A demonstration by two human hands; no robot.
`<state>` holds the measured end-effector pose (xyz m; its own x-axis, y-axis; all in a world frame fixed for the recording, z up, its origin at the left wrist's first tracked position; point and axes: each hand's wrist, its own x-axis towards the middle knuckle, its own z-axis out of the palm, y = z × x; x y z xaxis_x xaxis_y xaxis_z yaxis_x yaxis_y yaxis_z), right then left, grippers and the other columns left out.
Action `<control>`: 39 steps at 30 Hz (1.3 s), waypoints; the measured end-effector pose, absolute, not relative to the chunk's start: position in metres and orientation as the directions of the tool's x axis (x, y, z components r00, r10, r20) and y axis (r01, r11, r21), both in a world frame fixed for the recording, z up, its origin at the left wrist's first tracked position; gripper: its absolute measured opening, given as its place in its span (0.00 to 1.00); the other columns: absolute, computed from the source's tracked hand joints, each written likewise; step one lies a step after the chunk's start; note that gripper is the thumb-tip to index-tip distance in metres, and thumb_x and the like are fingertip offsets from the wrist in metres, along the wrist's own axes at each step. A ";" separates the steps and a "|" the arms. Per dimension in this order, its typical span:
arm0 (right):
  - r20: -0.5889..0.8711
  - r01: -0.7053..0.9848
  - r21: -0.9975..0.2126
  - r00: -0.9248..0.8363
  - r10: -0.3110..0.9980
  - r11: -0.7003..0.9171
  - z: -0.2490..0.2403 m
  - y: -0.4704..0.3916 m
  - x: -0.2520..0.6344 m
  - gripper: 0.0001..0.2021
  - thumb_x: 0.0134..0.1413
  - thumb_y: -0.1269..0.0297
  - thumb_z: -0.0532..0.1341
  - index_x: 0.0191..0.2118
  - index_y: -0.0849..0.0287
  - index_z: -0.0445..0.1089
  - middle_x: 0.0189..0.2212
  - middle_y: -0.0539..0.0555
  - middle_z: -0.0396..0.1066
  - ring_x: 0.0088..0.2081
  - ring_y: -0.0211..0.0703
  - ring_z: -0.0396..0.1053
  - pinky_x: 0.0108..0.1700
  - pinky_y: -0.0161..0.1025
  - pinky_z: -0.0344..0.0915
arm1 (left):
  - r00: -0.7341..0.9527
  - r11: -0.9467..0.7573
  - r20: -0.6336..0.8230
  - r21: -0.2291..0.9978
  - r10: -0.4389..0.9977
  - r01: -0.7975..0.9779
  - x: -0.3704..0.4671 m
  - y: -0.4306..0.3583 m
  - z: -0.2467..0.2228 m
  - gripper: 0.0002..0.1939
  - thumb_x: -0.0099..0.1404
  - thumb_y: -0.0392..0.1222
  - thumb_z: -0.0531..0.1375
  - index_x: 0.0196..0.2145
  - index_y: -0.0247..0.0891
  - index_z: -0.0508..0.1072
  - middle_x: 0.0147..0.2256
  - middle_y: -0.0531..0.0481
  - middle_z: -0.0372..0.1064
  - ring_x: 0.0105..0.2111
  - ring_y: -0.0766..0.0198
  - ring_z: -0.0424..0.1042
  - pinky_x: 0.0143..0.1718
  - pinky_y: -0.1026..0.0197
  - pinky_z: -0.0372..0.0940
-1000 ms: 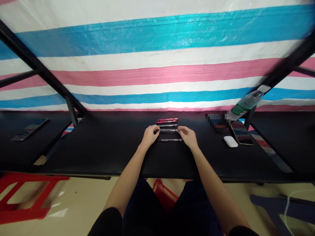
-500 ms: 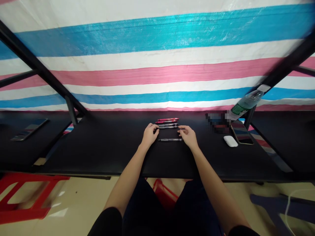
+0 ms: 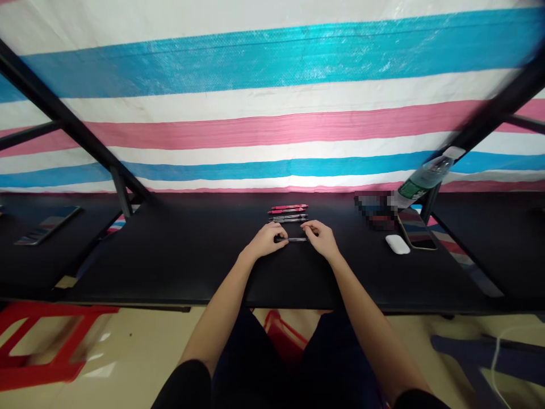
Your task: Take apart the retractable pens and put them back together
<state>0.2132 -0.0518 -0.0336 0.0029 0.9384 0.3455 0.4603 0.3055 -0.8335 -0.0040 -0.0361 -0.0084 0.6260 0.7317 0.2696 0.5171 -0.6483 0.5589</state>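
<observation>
A clear-barrelled pen (image 3: 297, 240) with dark parts lies crosswise between my hands, close to the black tabletop. My left hand (image 3: 266, 241) has thumb and fingers closed round its left end. At the other end, the curled fingers of my right hand (image 3: 322, 238) close on the pen and cover its tip. Just beyond my fingers, dark clear-barrelled pens (image 3: 289, 218) lie side by side. Behind those is a pair of red pens (image 3: 288, 208), parallel to them.
On the right of the black table (image 3: 183, 255) are a white earphone case (image 3: 397, 244), a phone (image 3: 416, 230) and a tilted water bottle (image 3: 423, 182), beside a blurred-out patch. Black metal posts (image 3: 85, 133) slant at both sides before a striped sheet (image 3: 272, 133).
Both hands have come back toward me from the row of dark pens to the separate pen. My left fingers have closed on it, and it has shifted slightly away from me.
</observation>
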 end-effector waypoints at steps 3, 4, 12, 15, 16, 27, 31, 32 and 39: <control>0.361 0.514 -0.788 -0.062 0.931 0.340 -0.030 -0.054 0.212 0.10 0.55 0.62 0.57 0.33 0.56 0.75 0.31 0.54 0.74 0.26 0.40 0.64 0.32 0.39 0.63 | 0.579 -0.609 0.272 0.586 0.769 0.534 -0.004 -0.036 -0.007 0.07 0.64 0.42 0.57 0.34 0.39 0.74 0.34 0.47 0.71 0.38 0.59 0.68 0.43 0.57 0.63; 0.369 0.526 -0.772 -0.086 0.925 0.357 -0.029 -0.055 0.211 0.10 0.54 0.61 0.57 0.33 0.56 0.75 0.30 0.54 0.74 0.27 0.42 0.65 0.33 0.40 0.63 | 0.556 -0.593 0.277 0.601 0.784 0.537 -0.004 -0.037 -0.006 0.08 0.65 0.42 0.56 0.34 0.39 0.73 0.35 0.47 0.72 0.38 0.59 0.69 0.43 0.57 0.63; 0.207 0.316 -0.927 -0.022 0.978 0.203 -0.020 -0.056 0.211 0.15 0.52 0.51 0.60 0.36 0.56 0.75 0.31 0.53 0.75 0.28 0.42 0.65 0.32 0.40 0.62 | 0.397 -0.457 0.276 0.741 0.875 0.492 -0.001 -0.040 -0.002 0.11 0.67 0.46 0.54 0.36 0.38 0.74 0.33 0.50 0.73 0.31 0.64 0.69 0.36 0.62 0.62; 0.118 0.103 -0.988 0.016 0.993 0.116 -0.016 -0.055 0.212 0.18 0.48 0.48 0.63 0.36 0.58 0.74 0.21 0.49 0.67 0.24 0.38 0.62 0.29 0.38 0.60 | 0.398 -0.444 0.277 0.786 0.875 0.430 0.001 -0.040 -0.001 0.08 0.63 0.44 0.59 0.37 0.38 0.73 0.31 0.52 0.71 0.28 0.67 0.66 0.33 0.64 0.61; 0.100 0.044 -0.994 0.022 0.995 0.099 -0.015 -0.055 0.212 0.19 0.47 0.47 0.64 0.36 0.58 0.73 0.19 0.47 0.65 0.23 0.37 0.61 0.28 0.37 0.59 | 0.396 -0.443 0.281 0.795 0.874 0.414 0.001 -0.040 -0.001 0.08 0.63 0.43 0.59 0.37 0.37 0.73 0.31 0.52 0.71 0.28 0.67 0.65 0.32 0.65 0.61; 0.099 -0.100 -0.990 -0.007 0.995 0.097 -0.013 -0.055 0.210 0.18 0.48 0.46 0.64 0.32 0.57 0.71 0.18 0.46 0.62 0.22 0.36 0.59 0.28 0.36 0.59 | 0.380 -0.386 0.227 0.821 0.897 0.421 0.000 -0.039 -0.001 0.19 0.69 0.50 0.51 0.29 0.36 0.72 0.23 0.53 0.66 0.24 0.67 0.64 0.31 0.64 0.60; 0.118 -0.099 -0.988 -0.016 0.993 0.115 -0.013 -0.056 0.211 0.17 0.49 0.47 0.64 0.34 0.57 0.71 0.19 0.46 0.62 0.23 0.36 0.59 0.29 0.37 0.59 | 0.355 -0.375 0.228 0.820 0.907 0.433 0.000 -0.040 -0.002 0.22 0.70 0.52 0.49 0.26 0.36 0.71 0.21 0.53 0.65 0.23 0.67 0.64 0.31 0.64 0.59; 0.118 -0.099 -0.988 -0.011 0.993 0.116 -0.013 -0.056 0.211 0.17 0.49 0.47 0.64 0.34 0.57 0.71 0.19 0.46 0.62 0.23 0.36 0.59 0.29 0.37 0.59 | 0.344 -0.371 0.233 0.828 0.909 0.420 0.000 -0.040 -0.003 0.20 0.68 0.52 0.51 0.28 0.36 0.71 0.22 0.53 0.65 0.23 0.67 0.63 0.30 0.64 0.59; 0.112 -0.114 -0.987 0.023 0.993 0.114 -0.019 -0.053 0.215 0.15 0.51 0.49 0.62 0.35 0.56 0.71 0.19 0.46 0.62 0.23 0.37 0.60 0.28 0.37 0.59 | 0.322 -0.375 0.263 0.853 0.910 0.362 0.001 -0.039 -0.005 0.10 0.62 0.47 0.59 0.37 0.38 0.70 0.28 0.54 0.68 0.24 0.69 0.62 0.29 0.66 0.59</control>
